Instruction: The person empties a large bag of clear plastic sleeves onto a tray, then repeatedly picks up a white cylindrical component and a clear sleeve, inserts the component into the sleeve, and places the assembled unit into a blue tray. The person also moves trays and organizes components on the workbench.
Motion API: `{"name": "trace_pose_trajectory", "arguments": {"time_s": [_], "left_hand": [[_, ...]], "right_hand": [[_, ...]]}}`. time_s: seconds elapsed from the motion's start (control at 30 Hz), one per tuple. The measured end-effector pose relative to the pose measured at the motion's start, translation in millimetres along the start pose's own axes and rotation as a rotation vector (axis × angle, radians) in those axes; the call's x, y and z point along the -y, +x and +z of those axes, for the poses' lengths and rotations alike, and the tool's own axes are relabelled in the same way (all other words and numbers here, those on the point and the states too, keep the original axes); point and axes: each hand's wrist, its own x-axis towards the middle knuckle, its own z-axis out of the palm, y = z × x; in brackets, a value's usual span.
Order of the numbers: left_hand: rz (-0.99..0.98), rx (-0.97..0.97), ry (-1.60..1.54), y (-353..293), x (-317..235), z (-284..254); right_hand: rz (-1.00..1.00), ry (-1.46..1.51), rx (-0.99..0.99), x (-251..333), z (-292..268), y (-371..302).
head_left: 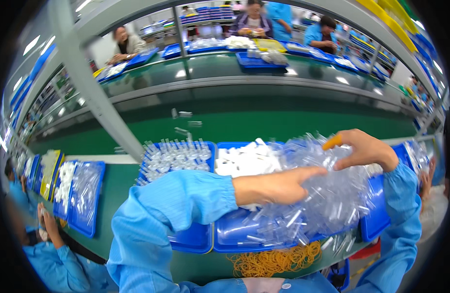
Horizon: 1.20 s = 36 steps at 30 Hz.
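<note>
A heap of clear plastic tubes (327,205) fills a blue tray (232,232) in front of me. My left hand (278,186) is stretched across from the left over the heap, its index finger extended; nothing shows in it. Above the heap's far right part is my right hand (364,149), thumb and fingers apart, with an orange cover on one fingertip. No item is visible between its fingers. White small parts (249,158) are piled just beyond my left hand. Left of them, clear pieces with upright stems (176,156) stand in rows in another blue tray (210,154).
Orange rubber bands (278,259) lie at the near table edge. Loose tubes (183,122) rest on the green belt (234,110) beyond. A grey post (95,88) rises at left. More trays (88,195) stand left, with co-workers on both sides and across.
</note>
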Motion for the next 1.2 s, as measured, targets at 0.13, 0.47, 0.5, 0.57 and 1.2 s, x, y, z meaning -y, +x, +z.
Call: {"name": "trace_pose_trajectory", "arguments": {"time_s": [0.13, 0.47, 0.5, 0.57, 1.2], "left_hand": [[0.195, -0.153, 0.124, -17, 1, 10], [0.253, -0.383, 0.655, -99, 34, -23], [0.105, -0.382, 0.594, -125, 23, -32], [-0.081, -0.480, 0.445, -184, 14, -56], [-1.186, -1.104, 0.878, -502, 185, -294]], "right_hand": [[-0.005, 0.031, -0.049, 18, -8, 46], [-0.237, -0.135, -0.040, 88, 59, 343], [-0.265, -0.140, -0.059, 94, 80, 378], [-0.310, -0.003, -0.105, 96, 131, 445], [-0.556, -0.179, 0.367, 162, 217, 498]]}}
